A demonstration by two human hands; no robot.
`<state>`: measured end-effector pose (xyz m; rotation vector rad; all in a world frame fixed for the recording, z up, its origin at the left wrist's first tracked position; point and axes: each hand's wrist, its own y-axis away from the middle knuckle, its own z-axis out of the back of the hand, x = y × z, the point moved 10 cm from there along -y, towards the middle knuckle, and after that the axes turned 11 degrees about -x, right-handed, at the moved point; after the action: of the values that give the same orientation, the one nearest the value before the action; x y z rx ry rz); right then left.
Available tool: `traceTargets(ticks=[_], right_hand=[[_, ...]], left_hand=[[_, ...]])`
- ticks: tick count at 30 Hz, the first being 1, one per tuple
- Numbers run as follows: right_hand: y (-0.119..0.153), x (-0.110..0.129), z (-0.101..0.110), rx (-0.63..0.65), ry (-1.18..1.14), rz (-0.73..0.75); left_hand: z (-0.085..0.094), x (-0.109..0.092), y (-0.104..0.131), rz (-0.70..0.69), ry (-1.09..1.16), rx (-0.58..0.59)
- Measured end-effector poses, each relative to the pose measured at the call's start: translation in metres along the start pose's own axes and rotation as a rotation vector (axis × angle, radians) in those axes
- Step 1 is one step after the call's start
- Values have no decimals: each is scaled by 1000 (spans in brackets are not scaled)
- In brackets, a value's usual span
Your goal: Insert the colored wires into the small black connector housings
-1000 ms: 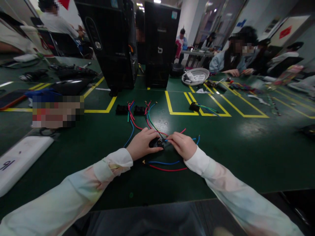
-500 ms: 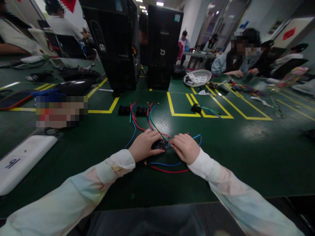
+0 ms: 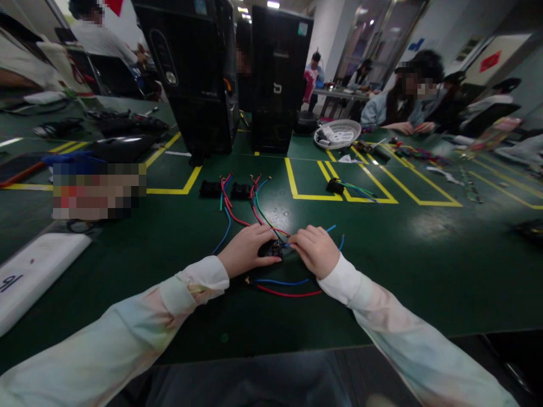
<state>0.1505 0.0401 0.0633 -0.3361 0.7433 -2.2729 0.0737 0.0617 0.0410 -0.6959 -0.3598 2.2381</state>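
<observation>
My left hand (image 3: pixel 248 249) is closed around a small black block (image 3: pixel 271 249), its thumb along the near side. At the block's right end, my right hand (image 3: pixel 314 250) pinches a blue wire (image 3: pixel 288 245); whether the wire's tip sits inside the block I cannot tell. Blue wire ends stick out beyond the right hand. Nearer the table's front edge lie a loose blue wire (image 3: pixel 282 281) and a red wire (image 3: pixel 288 294). Just past my hands are two similar black blocks, a left one (image 3: pixel 210 189) and a right one (image 3: pixel 241 191), with red, blue and green wires.
Two black computer towers, one left (image 3: pixel 195 85) and one right (image 3: pixel 280 85), stand at the back. Another black block (image 3: pixel 335 185) with wires lies by yellow tape lines. A white basket (image 3: pixel 338 134), a white power strip (image 3: pixel 42 277) and a co-worker (image 3: pixel 407 102) are farther out.
My view has shifted slightly, so the scene sits a little farther left. Both hands stay at the black block; the blue wire ends past my right hand have changed position a little.
</observation>
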Motion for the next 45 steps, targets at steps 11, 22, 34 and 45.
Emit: traceTargets(ticks=[11, 22, 34, 45], right_hand=[[3, 7, 0, 18, -64, 117], [4, -10, -14, 57, -124, -3], [1, 5, 1, -11, -120, 100], [3, -9, -17, 82, -206, 21]], left_hand=[[0, 2, 1, 20, 10, -17], [0, 2, 1, 2, 36, -18], [0, 3, 1, 12, 80, -26], [-1, 1, 0, -14, 56, -10]])
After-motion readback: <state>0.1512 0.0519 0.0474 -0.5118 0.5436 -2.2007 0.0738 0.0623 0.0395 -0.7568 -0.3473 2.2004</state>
